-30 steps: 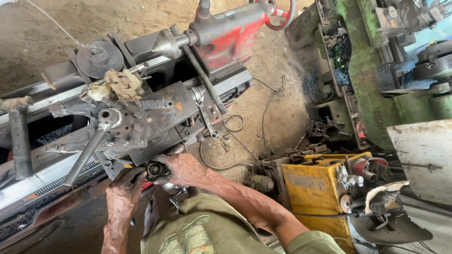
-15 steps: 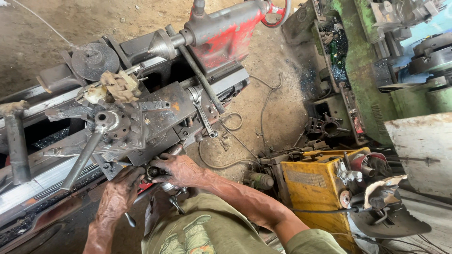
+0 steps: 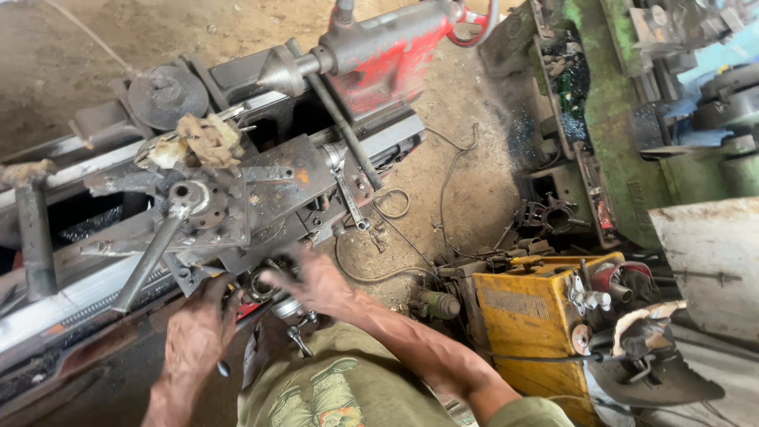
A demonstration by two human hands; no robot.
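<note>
Turning the lathe handwheel (image 3: 265, 283) | right hand (image 3: 312, 281) now blurred, fingers spread on it, grip unclear | left hand (image 3: 198, 332) moved up, clenched beside carriage (image 3: 261, 190)

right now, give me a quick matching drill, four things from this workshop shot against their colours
Things:
1 tailstock
2 box-shaped machine
3 neighbouring machine frame
4 crumpled rag

Colours:
A green
B tan
C red
D yellow

Pairs: 1-C, 2-D, 3-A, 4-B
</note>
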